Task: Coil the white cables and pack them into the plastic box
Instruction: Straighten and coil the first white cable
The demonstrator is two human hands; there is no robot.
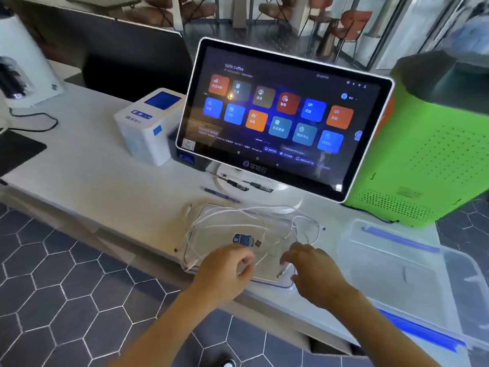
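White cables [211, 221]: seen loosely tangled over a clear plastic lid [275, 226] on the pale counter [105, 181], in front of the touchscreen terminal [280, 117]. A small blue-labelled item [243, 239] is seen among the loops.

Plastic box [402, 274]: transparent, blue-clipped, placed on the counter to the right of the cables.

Left hand [225, 271]: held over the near edge of the tangle, fingers curled; whether a cable is pinched cannot be told.

Right hand [315, 274]: held just beside it, fingers spread and relaxed above a cable plug [281, 272].

Also listed: white receipt printer [148, 123], green perforated case [423, 154].
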